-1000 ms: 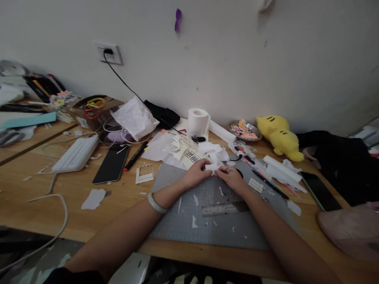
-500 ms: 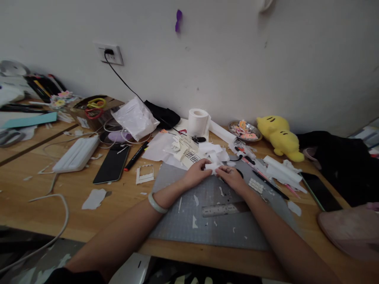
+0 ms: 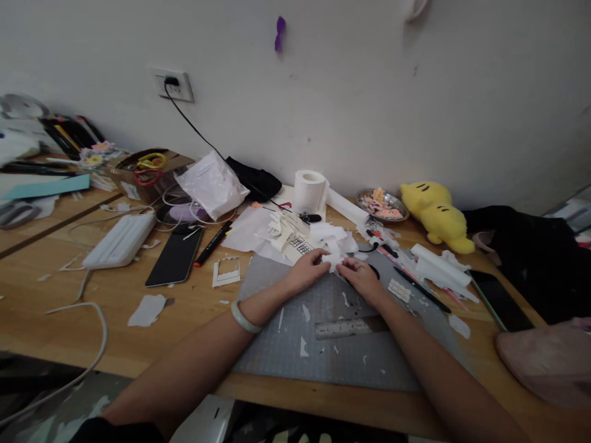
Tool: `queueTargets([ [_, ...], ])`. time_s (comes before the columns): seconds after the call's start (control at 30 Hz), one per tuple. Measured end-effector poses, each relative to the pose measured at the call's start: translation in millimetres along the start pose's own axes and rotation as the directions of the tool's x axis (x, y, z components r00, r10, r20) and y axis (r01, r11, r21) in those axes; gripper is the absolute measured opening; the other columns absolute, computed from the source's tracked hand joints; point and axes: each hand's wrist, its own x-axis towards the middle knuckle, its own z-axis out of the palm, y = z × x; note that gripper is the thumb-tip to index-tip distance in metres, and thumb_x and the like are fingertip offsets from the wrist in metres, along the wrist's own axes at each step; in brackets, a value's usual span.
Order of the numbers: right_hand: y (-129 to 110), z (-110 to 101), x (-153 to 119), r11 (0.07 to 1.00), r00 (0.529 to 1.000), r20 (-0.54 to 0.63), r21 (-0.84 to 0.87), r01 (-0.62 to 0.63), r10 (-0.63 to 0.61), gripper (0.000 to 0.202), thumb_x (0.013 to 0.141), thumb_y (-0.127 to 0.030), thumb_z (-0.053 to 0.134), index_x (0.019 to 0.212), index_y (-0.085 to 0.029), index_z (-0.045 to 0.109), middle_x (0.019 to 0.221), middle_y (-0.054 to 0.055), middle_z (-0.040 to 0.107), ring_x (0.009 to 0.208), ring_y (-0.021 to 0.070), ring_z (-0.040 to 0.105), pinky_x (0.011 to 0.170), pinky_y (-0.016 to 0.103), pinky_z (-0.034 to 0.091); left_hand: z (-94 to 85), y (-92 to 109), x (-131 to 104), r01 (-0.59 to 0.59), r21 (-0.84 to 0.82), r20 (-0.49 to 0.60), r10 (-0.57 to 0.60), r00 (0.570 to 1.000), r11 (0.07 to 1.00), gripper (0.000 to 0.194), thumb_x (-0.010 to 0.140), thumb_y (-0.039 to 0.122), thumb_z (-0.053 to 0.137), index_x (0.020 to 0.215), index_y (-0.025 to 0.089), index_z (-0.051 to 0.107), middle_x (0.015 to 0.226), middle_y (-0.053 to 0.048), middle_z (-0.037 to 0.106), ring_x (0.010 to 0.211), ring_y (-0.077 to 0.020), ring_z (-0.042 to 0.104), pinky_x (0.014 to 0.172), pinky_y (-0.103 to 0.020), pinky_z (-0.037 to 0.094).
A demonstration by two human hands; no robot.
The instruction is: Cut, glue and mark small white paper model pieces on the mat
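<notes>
A small white paper piece (image 3: 331, 261) is pinched between both hands above the back part of the grey cutting mat (image 3: 272, 344). My left hand (image 3: 308, 271), with a pale bangle on its wrist, grips the paper's left side. On the right side, my right hand (image 3: 361, 275) holds it between thumb and fingers; a dark round thing shows partly behind that hand. Just beyond the fingers lies a heap of cut paper, with a cream sheet (image 3: 295, 247) bearing black printed shapes. A metal ruler (image 3: 346, 327) and small scraps rest on the mat nearer to me.
A tissue roll (image 3: 309, 192), a metal bowl (image 3: 399, 208) of small items and a yellow plush (image 3: 436, 212) stand along the wall. Phones (image 3: 174, 255), a marker (image 3: 212, 244) and a white power strip (image 3: 120, 241) lie left. A black pen (image 3: 422, 289) lies right.
The white paper between my fingers has tilted slightly and shows a different outline. Both hands stay in nearly the same place.
</notes>
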Motion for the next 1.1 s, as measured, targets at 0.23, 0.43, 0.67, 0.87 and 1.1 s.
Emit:
queueTargets([
  [0.23, 0.6, 1.7, -0.4, 0.999, 0.999, -0.025, -0.016, 0.036, -0.036, 0.024, 0.064, -0.041, 0.052, 0.056, -0.019, 0.046, 0.056, -0.005, 0.042, 0.055, 0.0106, 0.039, 0.054, 0.023, 0.03, -0.4, 2.0, -0.6, 0.002, -0.011, -0.002, -0.002, 1.0, 1.0, 0.032, 0.067, 0.026, 0.054, 0.098, 0.015, 0.054, 0.069, 0.003, 0.052, 0.066, -0.0127, 0.047, 0.063, -0.024, 0.039],
  [0.43, 2.6, 2.5, 1.1, 0.998, 0.998, -0.014, -0.014, 0.055, -0.056, 0.023, 0.064, -0.041, 0.052, 0.059, -0.019, 0.047, 0.057, -0.004, 0.043, 0.055, 0.011, 0.041, 0.055, 0.024, 0.032, -0.1, 0.1, 0.1, -0.009, -0.015, 0.0, 0.009, 1.0, 1.0, 0.031, 0.067, 0.025, 0.054, 0.096, 0.015, 0.055, 0.077, 0.001, 0.056, 0.071, -0.0143, 0.05, 0.068, -0.026, 0.04],
  [0.67, 1.9, 4.4, -1.3, 0.997, 0.996, -0.047, -0.027, 0.073, -0.075, 0.022, 0.065, -0.039, 0.051, 0.059, -0.018, 0.048, 0.057, -0.003, 0.045, 0.057, 0.0118, 0.043, 0.057, 0.025, 0.033, 0.5, -2.5, 1.0, -0.015, -0.049, 0.01, 0.015, 1.0, 0.999, 0.034, 0.068, 0.026, 0.053, 0.1, 0.014, 0.056, 0.082, -0.001, 0.061, 0.076, -0.016, 0.054, 0.073, -0.028, 0.042],
  [0.87, 2.3, 5.5, -1.3, 0.996, 0.995, -0.056, -0.024, 0.087, -0.088, 0.025, 0.066, -0.042, 0.049, 0.058, -0.019, 0.047, 0.055, -0.004, 0.043, 0.053, 0.0114, 0.041, 0.054, 0.024, 0.033, 1.2, -2.4, 1.3, -0.021, -0.097, 0.028, 0.024, 0.999, 0.995, 0.034, 0.068, 0.025, 0.052, 0.1, 0.014, 0.057, 0.087, -0.002, 0.063, 0.079, -0.0165, 0.056, 0.077, -0.029, 0.042],
  [1.1, 1.2, 5.6, -1.9, 0.996, 0.994, -0.063, -0.018, 0.09, -0.091, 0.025, 0.065, -0.042, 0.05, 0.055, -0.019, 0.046, 0.053, -0.004, 0.041, 0.052, 0.0109, 0.039, 0.053, 0.024, 0.032, 1.6, -1.6, 1.3, -0.011, -0.128, 0.019, 0.013, 1.0, 0.992, 0.032, 0.068, 0.025, 0.053, 0.099, 0.014, 0.056, 0.085, -0.001, 0.062, 0.079, -0.0169, 0.056, 0.079, -0.03, 0.042],
])
